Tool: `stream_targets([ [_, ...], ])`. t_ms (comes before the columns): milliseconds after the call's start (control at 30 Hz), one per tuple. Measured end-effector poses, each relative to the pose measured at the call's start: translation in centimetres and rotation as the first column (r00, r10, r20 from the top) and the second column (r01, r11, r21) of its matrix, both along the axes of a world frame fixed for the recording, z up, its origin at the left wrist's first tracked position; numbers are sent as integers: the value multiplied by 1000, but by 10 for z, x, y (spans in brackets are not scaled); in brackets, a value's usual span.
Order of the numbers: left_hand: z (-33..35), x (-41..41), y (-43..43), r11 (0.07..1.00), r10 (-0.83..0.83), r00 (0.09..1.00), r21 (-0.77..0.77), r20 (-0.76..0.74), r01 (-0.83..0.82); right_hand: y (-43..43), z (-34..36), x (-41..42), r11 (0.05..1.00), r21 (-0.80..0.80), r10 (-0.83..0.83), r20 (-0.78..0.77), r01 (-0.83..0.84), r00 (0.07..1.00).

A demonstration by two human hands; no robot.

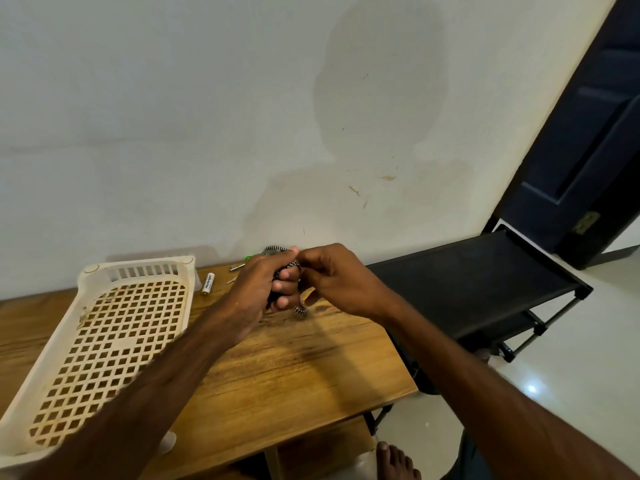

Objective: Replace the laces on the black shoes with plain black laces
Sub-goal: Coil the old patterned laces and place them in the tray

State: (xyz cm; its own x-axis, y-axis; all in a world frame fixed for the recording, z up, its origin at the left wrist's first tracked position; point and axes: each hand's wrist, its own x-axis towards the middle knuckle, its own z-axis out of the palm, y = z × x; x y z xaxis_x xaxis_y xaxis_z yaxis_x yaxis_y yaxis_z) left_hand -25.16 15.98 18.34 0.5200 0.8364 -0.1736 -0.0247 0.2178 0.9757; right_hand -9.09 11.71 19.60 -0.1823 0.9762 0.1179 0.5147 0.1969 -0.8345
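The left hand curls round a bunched black-and-white braided lace; the right hand pinches its strand. At nine o'clock, a cream plastic lattice basket sits on the grained wooden worktop.

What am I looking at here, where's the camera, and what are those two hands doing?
No machine: one picture from a camera worn on a person's head, looking down at their bare hands. The left hand grips a bundled black-and-white patterned lace; the right hand pinches it near the top. Below is a wooden table with a white plastic basket and a battery. A black rack stands to the right. No shoes are in view.
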Motion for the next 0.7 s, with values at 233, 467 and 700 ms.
stream_targets([
  [233,-5,-1,1,1000,14,1000,-18,-10,-15,-4,4,-1,937,-292,70,-380,-192,922],
  [467,-2,-10,6,981,-125,990,-141,66,133,-7,7,7,930,-256,175,-318,-262,932],
  [700,1,-15,9,988,-145,989,-54,-17,144,-10,1,1,981,-147,68,-333,-123,940],
])
